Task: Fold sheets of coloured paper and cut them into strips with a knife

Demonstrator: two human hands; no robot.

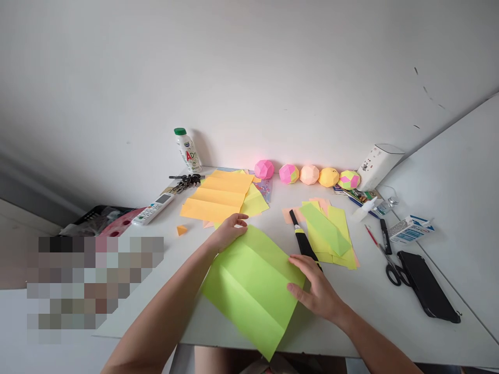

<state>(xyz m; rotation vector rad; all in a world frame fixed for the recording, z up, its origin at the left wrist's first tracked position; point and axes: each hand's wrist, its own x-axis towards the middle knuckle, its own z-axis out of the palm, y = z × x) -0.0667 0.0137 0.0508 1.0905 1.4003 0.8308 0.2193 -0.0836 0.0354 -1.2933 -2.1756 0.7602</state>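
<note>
A light green sheet of paper [253,280], with parallel fold creases across it, lies at a slant near the front edge of the table, one corner reaching past that edge. At its upper left edge, my left hand [230,232] has its fingers bent over the paper. My right hand [314,285] grips the right edge, with thumb and fingertips on the sheet. Just behind the right hand lies a black-handled utility knife [306,244]. Beside the knife are cut strips of yellow, green and peach paper [327,234].
Creased orange sheets [218,192] lie back left, near a remote control [153,209], keys [187,181] and a bottle [187,150]. Several faceted paper balls [310,175] line the wall. Scissors [393,272], a black case [429,285] and a glue bottle [364,209] are on the right.
</note>
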